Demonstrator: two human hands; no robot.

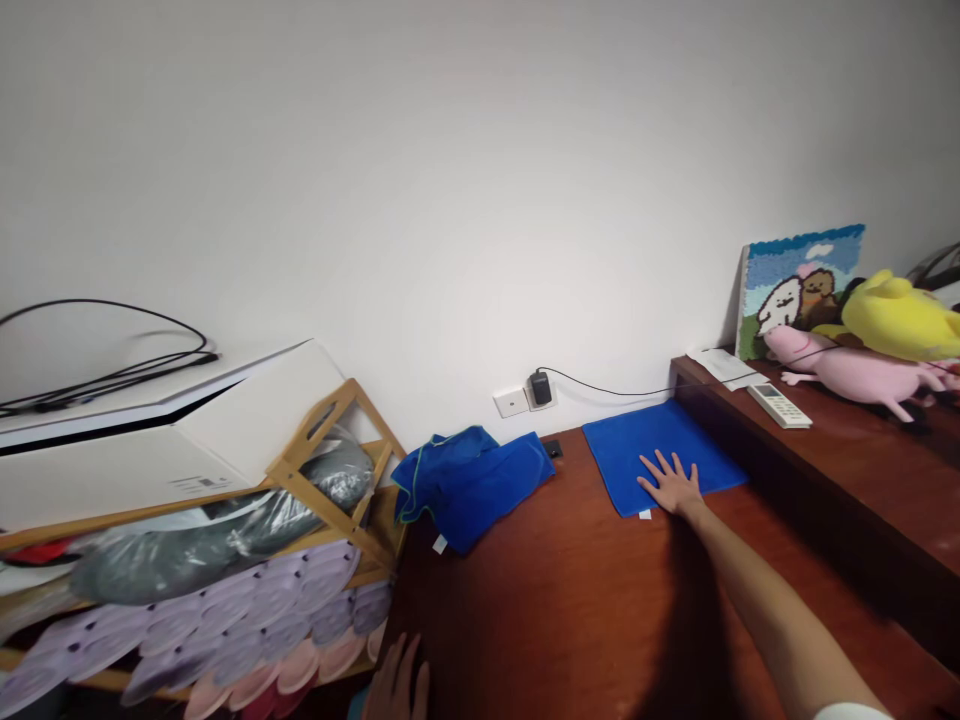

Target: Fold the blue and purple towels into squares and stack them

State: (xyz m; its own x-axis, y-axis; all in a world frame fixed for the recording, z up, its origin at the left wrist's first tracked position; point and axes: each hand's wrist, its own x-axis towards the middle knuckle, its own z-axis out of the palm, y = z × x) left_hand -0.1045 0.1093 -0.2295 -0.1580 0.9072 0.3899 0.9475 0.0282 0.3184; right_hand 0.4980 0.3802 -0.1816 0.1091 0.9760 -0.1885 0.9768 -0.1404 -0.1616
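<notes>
My right hand (671,485) lies with spread fingers on the lower edge of a flat blue cloth (626,450), which is spread on the reddish-brown wooden tabletop (555,610) near the wall. Nothing is gripped in it. To the left, a crumpled blue cloth (480,500) with a greenish edge and a white tag lies at the table's back left corner. My left hand (396,685) rests at the left edge of the table, partly cut off by the bottom of the view, its fingers extended and apart, touching no cloth.
A raised wooden ledge (847,450) on the right holds a white remote (780,405), papers, plush toys (847,370) and a picture (799,285). A black adapter (540,387) sits in the wall socket, its cable running right. A wooden rack (300,475) with slippers stands left.
</notes>
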